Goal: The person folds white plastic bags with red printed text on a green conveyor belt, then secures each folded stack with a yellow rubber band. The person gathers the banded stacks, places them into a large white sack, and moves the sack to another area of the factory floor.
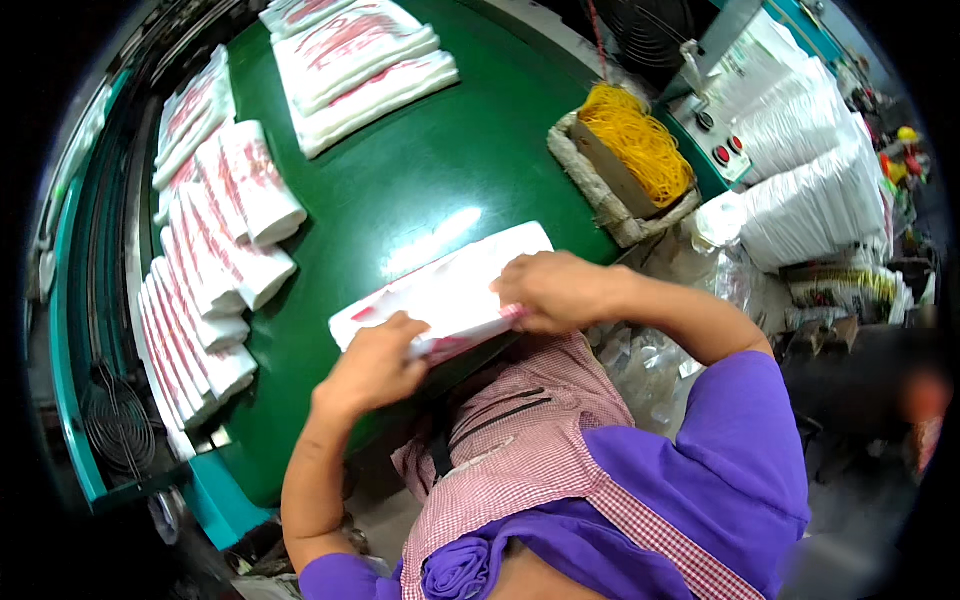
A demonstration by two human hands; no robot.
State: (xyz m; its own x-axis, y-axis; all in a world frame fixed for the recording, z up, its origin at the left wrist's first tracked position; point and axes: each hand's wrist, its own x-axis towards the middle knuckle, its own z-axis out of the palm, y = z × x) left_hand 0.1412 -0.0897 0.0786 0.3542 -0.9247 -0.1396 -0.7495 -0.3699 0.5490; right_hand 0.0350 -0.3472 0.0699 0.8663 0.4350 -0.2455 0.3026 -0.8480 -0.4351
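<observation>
The folded bundle of white plastic bags with red print (pixel 455 278) lies slantwise at the near edge of the green tabletop (pixel 480 130), both hands on it. The person's left hand (pixel 375 368) has its fingers bent closed on the bundle's near side, toward its left end; the right hand (pixel 558 290) is curled closed on the same side, toward the right end. Along the tabletop's left edge, more folded bags (pixel 215 255) overlap in a fanned row, and flat bag stacks (pixel 350 55) lie toward the far left corner. At the right edge sits a padded box (pixel 628 233) of yellow rubber bands (pixel 640 140), beside a control box (pixel 712 138) with red buttons (pixel 722 155).
</observation>
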